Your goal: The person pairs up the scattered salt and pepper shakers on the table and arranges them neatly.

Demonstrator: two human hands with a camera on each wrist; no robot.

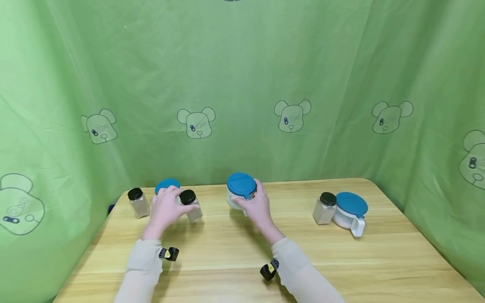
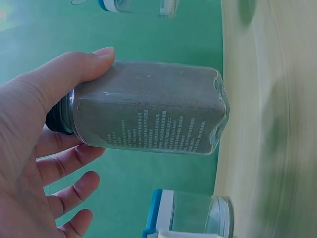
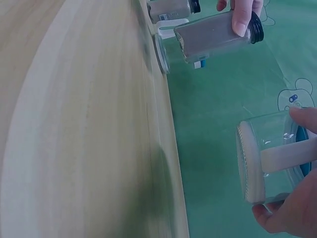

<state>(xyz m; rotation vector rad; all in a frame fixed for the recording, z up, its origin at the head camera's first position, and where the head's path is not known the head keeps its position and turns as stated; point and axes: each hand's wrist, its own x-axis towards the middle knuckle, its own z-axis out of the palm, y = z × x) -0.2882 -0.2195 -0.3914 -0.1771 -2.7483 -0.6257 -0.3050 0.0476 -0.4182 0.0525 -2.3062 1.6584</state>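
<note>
My left hand [image 1: 166, 208] pinches a square clear jar [image 2: 148, 109] of greyish powder near its black lid [image 1: 187, 197], thumb on one side and fingers on the other. In the right wrist view this jar hangs tilted, its base off the table. My right hand [image 1: 260, 208] grips a round glass seasoning jar [image 3: 272, 163] with a blue lid [image 1: 241, 185] and white handle [image 3: 287, 156]. A white layer shows at its base, which is raised above the table. Behind my left hand stands another blue-lidded jar [image 1: 167, 184], partly hidden.
A second black-lidded jar [image 1: 139, 204] stands at the table's far left. On the right, a black-lidded jar [image 1: 323, 209] sits beside a blue-lidded jar [image 1: 350, 210] with its handle facing me. A green curtain [image 1: 242, 84] hangs around the wooden table [image 1: 219, 256].
</note>
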